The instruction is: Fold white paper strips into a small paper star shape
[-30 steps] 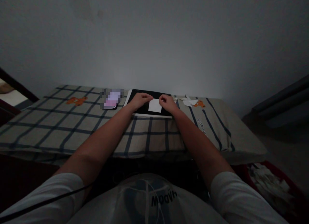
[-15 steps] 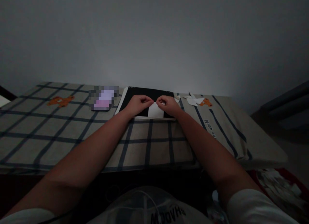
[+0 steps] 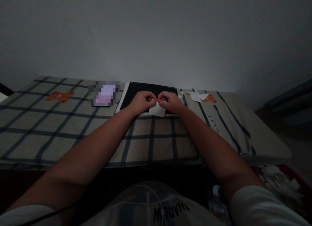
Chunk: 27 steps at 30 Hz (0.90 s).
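From where I sit, the fingertips of the left hand (image 3: 145, 101) and right hand (image 3: 170, 101) hide the far edge of the white paper (image 3: 157, 111), so I can't read its folds, and both hands mask parts of the black sheet (image 3: 153, 87) beneath. Pixelation robs me of the phone (image 3: 106, 93) screen, while the white folded pieces (image 3: 198, 97) are too small for me to make out their shape. My right forearm covers some cloth lettering (image 3: 213, 122), and the frame cuts off both sleeves (image 3: 258, 203).

Lit phone (image 3: 105, 94) on checked tablecloth (image 3: 162, 144), grey wall (image 3: 156, 37) behind
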Tool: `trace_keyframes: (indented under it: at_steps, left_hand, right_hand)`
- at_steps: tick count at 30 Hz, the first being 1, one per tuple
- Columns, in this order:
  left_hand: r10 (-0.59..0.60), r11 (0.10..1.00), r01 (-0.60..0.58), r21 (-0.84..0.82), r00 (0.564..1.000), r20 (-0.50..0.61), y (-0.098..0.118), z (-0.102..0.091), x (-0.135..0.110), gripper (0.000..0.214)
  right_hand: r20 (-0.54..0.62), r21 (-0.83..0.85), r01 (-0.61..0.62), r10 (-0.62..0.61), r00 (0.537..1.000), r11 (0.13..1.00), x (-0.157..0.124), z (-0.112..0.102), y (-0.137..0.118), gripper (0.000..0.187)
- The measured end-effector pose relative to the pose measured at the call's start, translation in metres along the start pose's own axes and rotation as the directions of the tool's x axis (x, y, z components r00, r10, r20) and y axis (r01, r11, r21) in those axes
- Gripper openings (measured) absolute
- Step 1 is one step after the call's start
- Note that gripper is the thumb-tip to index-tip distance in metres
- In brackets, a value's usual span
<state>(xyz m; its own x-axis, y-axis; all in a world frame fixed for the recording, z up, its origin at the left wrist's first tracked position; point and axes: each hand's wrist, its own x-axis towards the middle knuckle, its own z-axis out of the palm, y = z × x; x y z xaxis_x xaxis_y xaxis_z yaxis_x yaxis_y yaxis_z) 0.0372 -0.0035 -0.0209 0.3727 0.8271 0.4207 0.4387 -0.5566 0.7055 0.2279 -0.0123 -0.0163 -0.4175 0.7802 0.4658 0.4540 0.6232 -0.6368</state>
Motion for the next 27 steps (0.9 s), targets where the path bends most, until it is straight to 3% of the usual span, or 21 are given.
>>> trace_keyframes:
  at_steps: [12, 19, 27]
  left_hand:
    - [-0.014, 1.0, 0.014, -0.012, 1.0, 0.014, 0.0002, -0.0069, 0.0006, 0.024]
    - [-0.005, 0.998, 0.006, -0.059, 1.0, 0.016, 0.0016, -0.0017, -0.0005, 0.019]
    - [0.037, 0.998, -0.037, -0.045, 0.999, 0.01, 0.0036, -0.0004, -0.0012, 0.017]
  right_hand:
    - [-0.017, -0.038, -0.023, 0.023, 1.0, 0.999, -0.0007, -0.0052, 0.0008, 0.007]
    - [0.006, 0.04, -0.056, 0.056, 0.998, 0.998, -0.0013, -0.0013, 0.0032, 0.01]
    - [0.023, -0.015, -0.022, 0.022, 0.999, 1.0, 0.0002, -0.0027, -0.0029, 0.007]
